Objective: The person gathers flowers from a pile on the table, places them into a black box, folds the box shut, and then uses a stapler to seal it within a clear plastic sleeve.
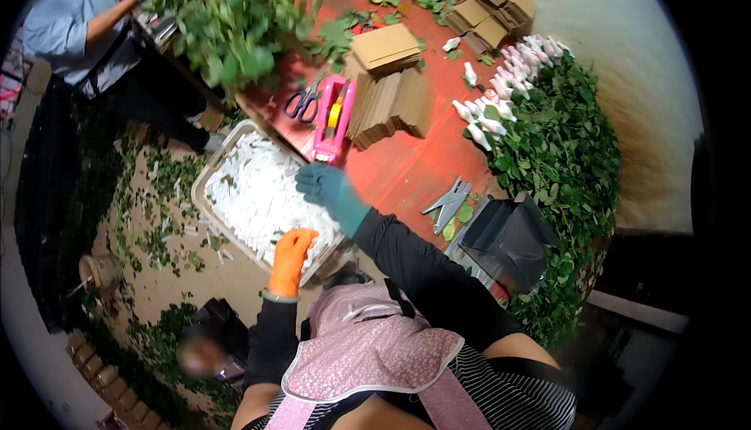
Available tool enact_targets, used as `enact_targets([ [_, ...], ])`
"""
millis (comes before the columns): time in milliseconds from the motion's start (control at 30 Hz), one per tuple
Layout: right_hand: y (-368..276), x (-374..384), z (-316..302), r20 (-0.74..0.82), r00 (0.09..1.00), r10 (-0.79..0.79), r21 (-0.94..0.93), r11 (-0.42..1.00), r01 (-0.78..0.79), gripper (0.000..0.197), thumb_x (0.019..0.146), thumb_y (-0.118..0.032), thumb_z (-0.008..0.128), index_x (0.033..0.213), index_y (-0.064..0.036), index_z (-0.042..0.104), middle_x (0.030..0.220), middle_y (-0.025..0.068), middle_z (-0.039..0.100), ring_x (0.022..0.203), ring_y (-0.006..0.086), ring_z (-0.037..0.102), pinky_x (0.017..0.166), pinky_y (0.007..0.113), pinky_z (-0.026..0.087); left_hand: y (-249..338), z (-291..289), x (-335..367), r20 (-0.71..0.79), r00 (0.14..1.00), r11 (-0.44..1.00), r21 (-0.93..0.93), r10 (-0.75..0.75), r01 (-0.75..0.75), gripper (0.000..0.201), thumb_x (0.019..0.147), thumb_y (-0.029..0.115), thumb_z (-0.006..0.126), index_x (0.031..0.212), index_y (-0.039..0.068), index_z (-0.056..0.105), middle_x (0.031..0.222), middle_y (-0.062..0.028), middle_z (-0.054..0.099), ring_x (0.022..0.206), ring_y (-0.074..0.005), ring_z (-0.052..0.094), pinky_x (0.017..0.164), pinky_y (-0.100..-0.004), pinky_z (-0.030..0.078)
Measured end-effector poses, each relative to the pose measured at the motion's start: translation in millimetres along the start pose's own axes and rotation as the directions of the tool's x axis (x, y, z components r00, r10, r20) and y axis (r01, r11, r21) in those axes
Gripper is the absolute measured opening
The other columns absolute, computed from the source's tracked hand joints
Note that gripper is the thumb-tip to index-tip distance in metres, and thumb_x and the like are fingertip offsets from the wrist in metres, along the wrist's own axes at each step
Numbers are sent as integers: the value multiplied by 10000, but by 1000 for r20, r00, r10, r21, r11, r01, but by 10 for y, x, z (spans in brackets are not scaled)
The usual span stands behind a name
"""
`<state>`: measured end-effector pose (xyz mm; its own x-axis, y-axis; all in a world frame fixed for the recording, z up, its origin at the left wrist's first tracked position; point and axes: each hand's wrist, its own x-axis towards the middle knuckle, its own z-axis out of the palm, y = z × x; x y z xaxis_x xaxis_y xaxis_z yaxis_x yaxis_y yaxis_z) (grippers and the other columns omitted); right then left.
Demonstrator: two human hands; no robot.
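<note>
My left hand (289,262), in an orange glove, is over the near side of a pale plastic bin (205,170). Its fingers are curled together, and whatever may be in them is hidden. Small white pieces (250,187) with a few leaf bits fill the bin. My right hand (330,192), in a teal glove, reaches across the bin's right side with fingers stretched out and nothing visible in them. Just beyond it, a pink tape dispenser (332,121) with a yellow roll lies on the red table (391,168). Dark-handled scissors (301,105) lie beside the dispenser.
Stacked cardboard pieces (395,105) stand mid-table. A stapler-like metal tool (450,203) lies near a black box (508,234). White-wrapped flowers (489,121) with leafy stems (547,133) cover the right side. A co-worker (86,31) stands far left beside leafy stems (227,23); another person (215,336) is lower left.
</note>
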<state>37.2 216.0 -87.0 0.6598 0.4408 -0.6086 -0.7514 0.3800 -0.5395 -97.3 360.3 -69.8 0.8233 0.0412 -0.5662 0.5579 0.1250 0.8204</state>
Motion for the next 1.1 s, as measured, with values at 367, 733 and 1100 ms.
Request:
enact_targets([
  [367,163,-2166,-970,256,863,-435,-595,633,496,229,918,-48,633,1124,15,709,1121,93,723,946,202,683,844,348,556,-1111,1043,-377,583,787,954,-67,-201,293,180,956,227,681,1004,56,655,802,23,594,636,-61,499,576,-223,431],
  [733,-783,-4760,-3321,131,700,-703,-950,112,290,326,875,-369,678,1145,-199,750,1405,150,562,1329,365,491,1021,463,451,-871,4030,-2138,849,520,968,-47,-92,248,207,1001,171,621,1090,-5,684,924,-6,655,766,-65,549,716,-209,458],
  [1100,-954,-4481,-3783,225,98,-969,-971,-214,110,386,855,-341,752,1103,-74,626,1343,202,573,1256,379,547,1044,504,456,-1542,4681,-2519,569,821,964,-191,-45,185,173,993,199,640,1027,35,683,920,-3,666,731,-77,557,679,-209,449],
])
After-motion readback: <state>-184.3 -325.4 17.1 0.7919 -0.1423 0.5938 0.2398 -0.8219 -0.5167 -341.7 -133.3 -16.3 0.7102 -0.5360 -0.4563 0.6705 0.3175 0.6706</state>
